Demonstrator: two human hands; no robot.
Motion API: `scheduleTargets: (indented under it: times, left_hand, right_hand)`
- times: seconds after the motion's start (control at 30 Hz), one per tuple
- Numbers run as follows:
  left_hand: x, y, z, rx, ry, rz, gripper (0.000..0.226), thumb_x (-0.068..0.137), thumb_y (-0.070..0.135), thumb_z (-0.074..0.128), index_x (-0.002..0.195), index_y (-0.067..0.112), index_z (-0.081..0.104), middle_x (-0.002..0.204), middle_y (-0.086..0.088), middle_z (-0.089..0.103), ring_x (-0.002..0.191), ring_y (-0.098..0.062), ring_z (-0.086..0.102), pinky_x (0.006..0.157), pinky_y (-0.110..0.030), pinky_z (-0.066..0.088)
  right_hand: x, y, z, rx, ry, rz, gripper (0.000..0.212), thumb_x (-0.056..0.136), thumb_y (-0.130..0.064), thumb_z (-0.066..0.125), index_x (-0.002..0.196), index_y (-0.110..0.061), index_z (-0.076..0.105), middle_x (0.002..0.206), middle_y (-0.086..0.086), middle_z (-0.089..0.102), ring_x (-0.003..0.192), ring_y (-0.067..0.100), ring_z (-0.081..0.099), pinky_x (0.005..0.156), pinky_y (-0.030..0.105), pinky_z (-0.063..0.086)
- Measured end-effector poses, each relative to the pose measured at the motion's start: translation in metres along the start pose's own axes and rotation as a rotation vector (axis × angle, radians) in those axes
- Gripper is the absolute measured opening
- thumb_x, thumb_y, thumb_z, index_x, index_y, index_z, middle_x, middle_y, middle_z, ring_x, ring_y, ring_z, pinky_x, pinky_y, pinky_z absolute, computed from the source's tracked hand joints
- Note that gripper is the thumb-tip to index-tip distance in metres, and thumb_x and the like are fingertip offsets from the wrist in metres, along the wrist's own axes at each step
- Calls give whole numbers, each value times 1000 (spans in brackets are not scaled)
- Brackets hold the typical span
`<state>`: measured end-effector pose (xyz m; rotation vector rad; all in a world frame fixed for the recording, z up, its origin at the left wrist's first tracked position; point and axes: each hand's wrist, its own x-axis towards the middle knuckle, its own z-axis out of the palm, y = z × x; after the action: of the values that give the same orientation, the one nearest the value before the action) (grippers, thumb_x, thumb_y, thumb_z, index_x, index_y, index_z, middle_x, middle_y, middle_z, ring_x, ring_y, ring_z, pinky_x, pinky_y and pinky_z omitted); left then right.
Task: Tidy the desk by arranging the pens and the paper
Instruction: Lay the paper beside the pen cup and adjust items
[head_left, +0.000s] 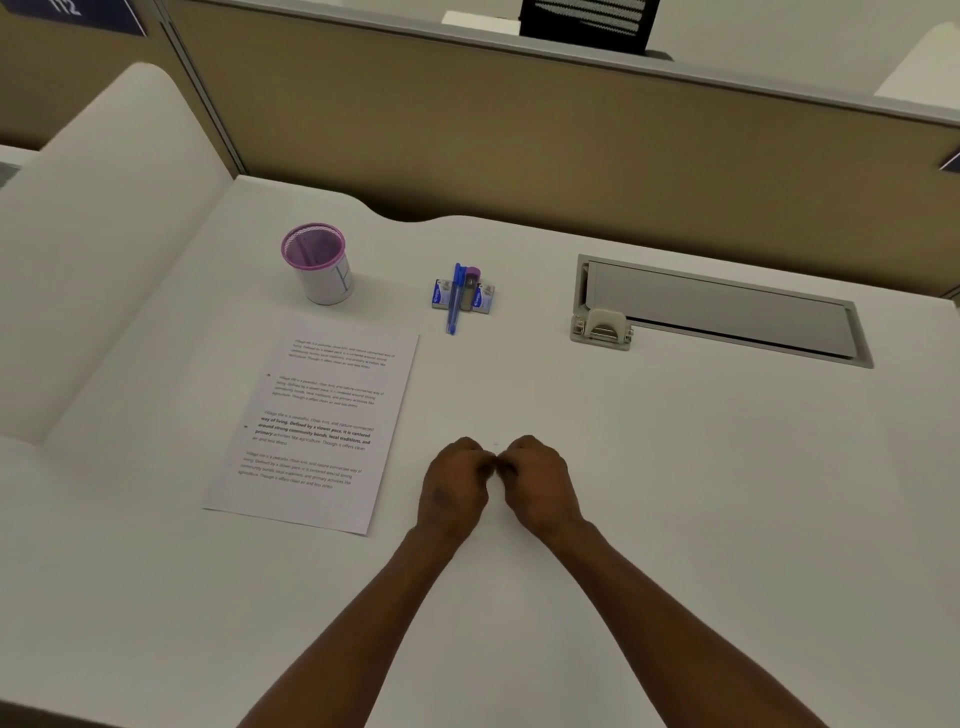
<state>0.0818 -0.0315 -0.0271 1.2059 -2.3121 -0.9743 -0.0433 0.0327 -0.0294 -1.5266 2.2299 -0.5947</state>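
Pen cup (317, 262), far left, stands upright and appears empty; a careless drop could tip it. Paper (314, 421) lies flat just below the cup, slightly askew; dragging it risks creasing. Blue pen (453, 301) and a purple-capped pen (470, 288) rest across a small box (462, 297) mid-desk (an unstable perch); lifting one may roll the other off. Left hand (454, 486) and right hand (540, 483) sit curled, knuckles nearly touching, on the desk (675, 467), holding nothing visible. Cable hatch (722, 312), right, could swallow a stray pen.
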Motion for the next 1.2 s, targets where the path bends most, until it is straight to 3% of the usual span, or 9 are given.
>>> scheduleTargets:
  times: [0.1,0.2,0.3,0.47,0.63,0.73,0.87,0.97,1.2]
  left_hand:
    - [0,0,-6,-82,86,-43,20,88,3,63,105,6,74,94,-5,70,82,-16,65,75,-25,53]
    - [-6,-7,-7,-20,103,-73,24,89,9,65,112,5,70,98,-4,64,87,-17,60,78,-20,47]
    - [-13,-11,-5,62,72,-62,26,92,15,63,116,5,68,97,-5,63,90,-17,57,78,-19,43]
    - [-17,-11,-5,51,72,-17,18,94,12,58,102,6,73,86,-3,63,77,-15,56,71,-27,49]
    - [-12,-9,-3,38,3,-18,22,92,14,62,110,7,72,95,-5,66,86,-19,60,76,-24,47]
    - [-5,-7,-3,34,-1,-35,18,92,16,63,104,7,74,92,-5,67,83,-19,62,73,-21,44]
    - [3,-5,-3,37,-26,-6,17,91,17,64,99,10,77,88,-6,69,80,-20,63,72,-30,49]
    - [5,-4,-3,68,-47,31,17,92,16,61,95,13,77,84,-5,69,78,-19,61,71,-33,50]
    - [0,-3,5,220,7,54,12,89,7,59,83,9,68,79,-2,59,74,-18,53,57,-30,44]
  right_hand:
    - [14,-1,-5,97,81,15,19,91,-8,59,102,-9,74,104,6,69,92,21,65,82,29,50]
    - [23,3,-8,-31,-31,-64,32,93,-6,53,123,-7,64,121,7,61,109,24,56,92,31,47]
    - [18,10,-7,-100,-100,-165,39,91,-2,51,128,-7,61,123,6,58,112,24,51,91,30,47]
    - [3,20,-11,-88,-108,-275,28,93,-9,55,118,-8,68,113,4,64,106,23,57,88,33,50]
    - [6,22,-18,-4,-137,-153,39,91,-30,62,126,-12,64,122,0,59,114,17,52,96,26,42]
    - [9,21,-17,-10,-145,-140,36,91,-31,64,121,-12,67,119,0,61,111,17,53,93,27,43]
    - [14,17,-15,13,-108,-133,21,89,-28,68,104,-16,76,103,0,67,97,17,60,81,29,45]
    - [16,14,-12,21,-96,-157,14,89,-26,68,94,-18,78,91,-1,68,86,17,61,70,24,37]
    - [19,14,-8,-33,-78,-163,15,91,-28,65,91,-17,76,93,-2,69,89,17,60,74,31,48]
